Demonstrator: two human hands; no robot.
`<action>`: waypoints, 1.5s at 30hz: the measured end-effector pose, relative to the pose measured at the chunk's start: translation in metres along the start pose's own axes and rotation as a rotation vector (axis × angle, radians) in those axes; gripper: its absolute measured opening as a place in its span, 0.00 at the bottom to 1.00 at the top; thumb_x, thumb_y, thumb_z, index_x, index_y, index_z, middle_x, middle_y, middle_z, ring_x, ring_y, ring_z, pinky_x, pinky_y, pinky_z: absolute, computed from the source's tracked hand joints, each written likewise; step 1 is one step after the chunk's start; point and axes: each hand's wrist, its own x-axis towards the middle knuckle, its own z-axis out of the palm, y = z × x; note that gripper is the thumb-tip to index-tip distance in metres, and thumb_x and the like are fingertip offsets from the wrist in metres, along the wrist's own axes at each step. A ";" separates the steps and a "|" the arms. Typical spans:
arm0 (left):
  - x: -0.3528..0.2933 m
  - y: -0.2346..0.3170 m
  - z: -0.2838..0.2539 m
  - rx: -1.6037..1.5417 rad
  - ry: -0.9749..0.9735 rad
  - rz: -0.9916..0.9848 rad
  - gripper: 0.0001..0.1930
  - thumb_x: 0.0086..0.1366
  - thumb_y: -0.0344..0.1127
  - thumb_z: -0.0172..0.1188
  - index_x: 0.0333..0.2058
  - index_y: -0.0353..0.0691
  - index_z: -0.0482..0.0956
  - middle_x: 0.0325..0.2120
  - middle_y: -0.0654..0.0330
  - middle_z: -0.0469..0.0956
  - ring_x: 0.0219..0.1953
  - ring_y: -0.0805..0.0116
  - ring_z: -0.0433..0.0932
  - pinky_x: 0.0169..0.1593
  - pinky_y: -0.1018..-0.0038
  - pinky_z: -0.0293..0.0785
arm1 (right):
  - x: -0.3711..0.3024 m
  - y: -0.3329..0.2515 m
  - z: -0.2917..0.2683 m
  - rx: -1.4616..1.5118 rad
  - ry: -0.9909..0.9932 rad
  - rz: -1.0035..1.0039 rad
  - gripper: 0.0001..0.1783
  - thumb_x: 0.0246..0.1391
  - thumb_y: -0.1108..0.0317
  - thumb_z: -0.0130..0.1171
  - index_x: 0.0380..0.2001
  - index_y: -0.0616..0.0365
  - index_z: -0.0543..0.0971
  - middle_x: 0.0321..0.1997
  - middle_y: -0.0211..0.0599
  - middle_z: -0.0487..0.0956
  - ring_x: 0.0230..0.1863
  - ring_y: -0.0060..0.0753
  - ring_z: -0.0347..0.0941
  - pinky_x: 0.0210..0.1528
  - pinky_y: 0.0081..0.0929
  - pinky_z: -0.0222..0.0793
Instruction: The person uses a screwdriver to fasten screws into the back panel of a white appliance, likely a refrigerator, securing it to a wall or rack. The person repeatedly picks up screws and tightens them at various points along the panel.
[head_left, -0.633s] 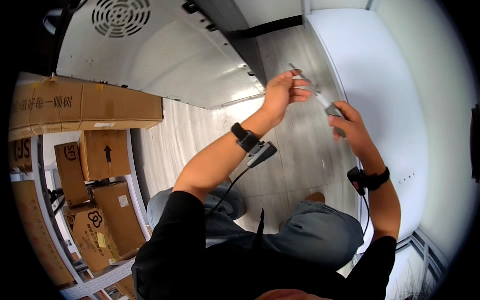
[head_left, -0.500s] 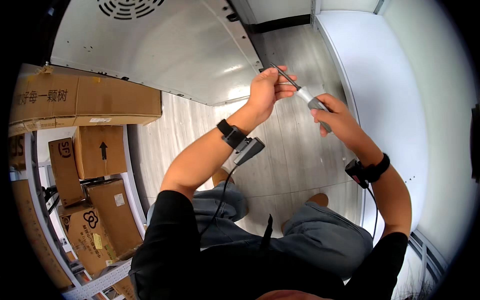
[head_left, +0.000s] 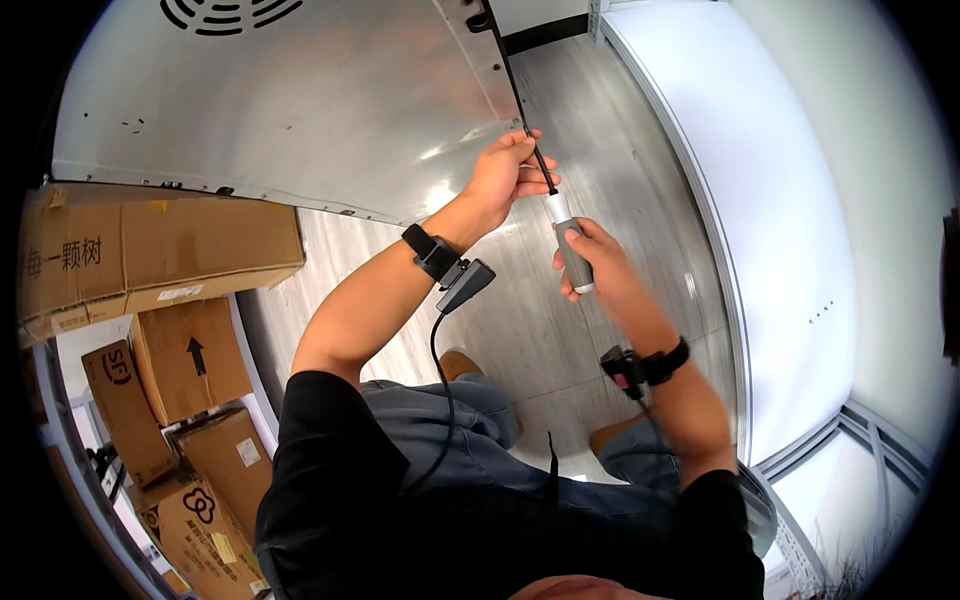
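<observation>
My right hand (head_left: 597,262) is wrapped round the grey-and-white handle of a screwdriver (head_left: 575,245). Its dark shaft points away from me, up to the right edge of a large silver metal panel (head_left: 290,110). At that edge, the thumb and forefinger of my left hand (head_left: 503,175) close round the shaft near its tip, while the other fingers reach behind it. The tip itself, and anything small pinched there, is too hidden to make out. Small holes and dark clips run along the panel's edges, and a round vent pattern sits at its top.
Left of me, cardboard boxes (head_left: 195,360) stack on a metal rack, and a long carton (head_left: 200,245) lies below the panel's near edge. A white shelf (head_left: 735,150) runs along the right side. Grey wood-look floor (head_left: 640,160) lies between.
My right hand has swung left and nearer my body, bringing the screwdriver almost in line with the panel's right edge. My left hand stays at the shaft's tip end. The whole view has shifted.
</observation>
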 end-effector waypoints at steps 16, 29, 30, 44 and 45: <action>0.002 0.000 -0.007 0.052 0.034 0.109 0.12 0.67 0.31 0.45 0.48 0.38 0.66 0.32 0.57 0.77 0.24 0.66 0.81 0.23 0.78 0.74 | 0.014 0.034 0.023 0.248 0.074 -0.163 0.22 0.61 0.56 0.43 0.49 0.62 0.71 0.22 0.31 0.71 0.12 0.19 0.62 0.13 0.18 0.54; 0.001 0.001 -0.011 0.098 0.031 0.117 0.11 0.68 0.31 0.44 0.48 0.40 0.68 0.31 0.59 0.76 0.26 0.67 0.81 0.25 0.80 0.74 | 0.015 0.034 0.021 0.305 0.031 -0.148 0.20 0.62 0.55 0.44 0.46 0.61 0.72 0.22 0.30 0.71 0.13 0.20 0.62 0.14 0.18 0.53; 0.002 0.000 -0.012 0.097 0.030 0.122 0.11 0.68 0.31 0.44 0.48 0.40 0.68 0.31 0.59 0.76 0.26 0.67 0.81 0.25 0.80 0.74 | 0.015 0.034 0.021 0.313 0.027 -0.150 0.21 0.62 0.55 0.43 0.46 0.61 0.72 0.22 0.30 0.71 0.13 0.20 0.62 0.14 0.18 0.53; 0.004 -0.006 -0.004 0.227 0.168 0.193 0.11 0.63 0.30 0.58 0.44 0.36 0.72 0.23 0.65 0.74 0.24 0.73 0.77 0.25 0.80 0.72 | 0.037 0.058 0.030 0.161 0.204 -0.200 0.18 0.54 0.65 0.60 0.45 0.62 0.71 0.29 0.27 0.71 0.25 0.17 0.67 0.25 0.19 0.67; 0.006 -0.007 -0.005 0.215 0.176 0.189 0.11 0.63 0.29 0.58 0.44 0.36 0.72 0.23 0.65 0.74 0.24 0.74 0.76 0.24 0.80 0.71 | 0.039 0.060 0.031 0.127 0.234 -0.192 0.19 0.53 0.65 0.61 0.45 0.61 0.71 0.30 0.26 0.71 0.26 0.17 0.67 0.25 0.19 0.68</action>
